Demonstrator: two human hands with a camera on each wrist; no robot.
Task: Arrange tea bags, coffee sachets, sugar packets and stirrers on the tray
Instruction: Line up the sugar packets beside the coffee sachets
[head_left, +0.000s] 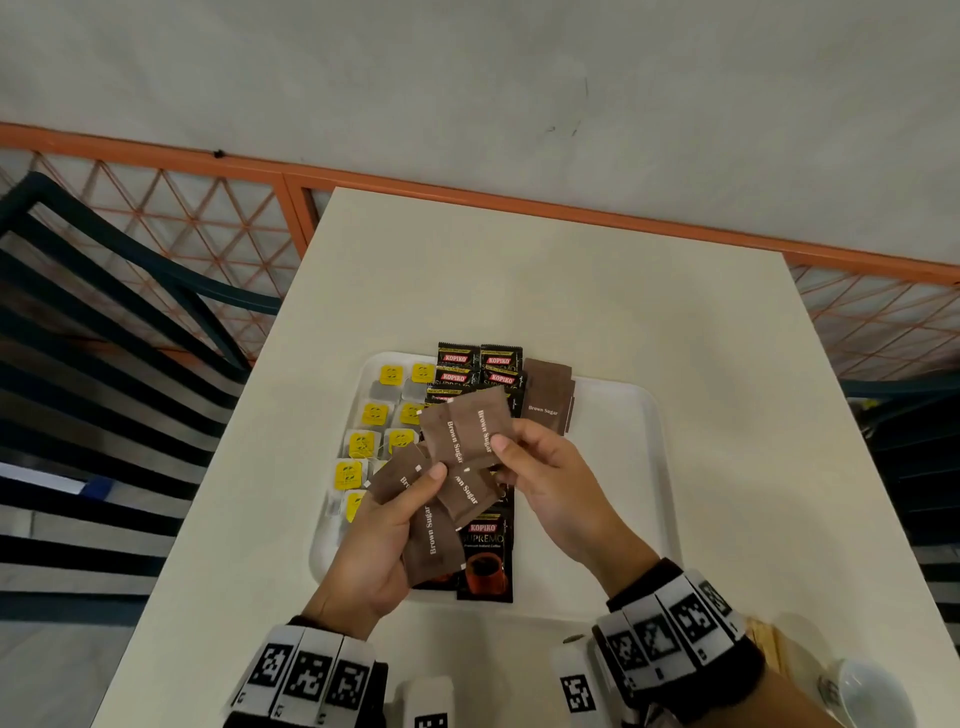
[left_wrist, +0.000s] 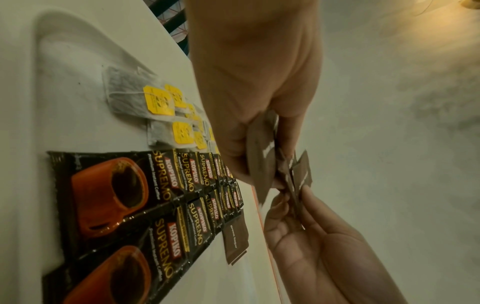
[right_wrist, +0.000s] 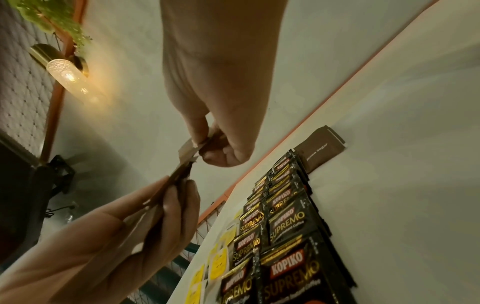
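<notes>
A white tray (head_left: 618, 431) lies on the table. Tea bags with yellow tags (head_left: 374, 415) fill its left side in two columns. Black Kopiko coffee sachets (head_left: 480, 364) run down its middle (left_wrist: 166, 195). A small stack of brown sugar packets (head_left: 545, 402) lies at the tray's far right of the sachets (right_wrist: 320, 148). Above the tray, my left hand (head_left: 395, 514) grips a fan of several brown sugar packets (head_left: 434, 535). My right hand (head_left: 535, 467) pinches two more brown sugar packets (head_left: 467, 426) from that fan. No stirrers are on the tray.
The right half of the tray is bare. A white cup (head_left: 872, 691) and a pale wooden object (head_left: 769, 644) stand at the table's near right corner. A dark slatted chair (head_left: 104, 322) is at the left, and an orange mesh railing (head_left: 208, 218) runs behind the table.
</notes>
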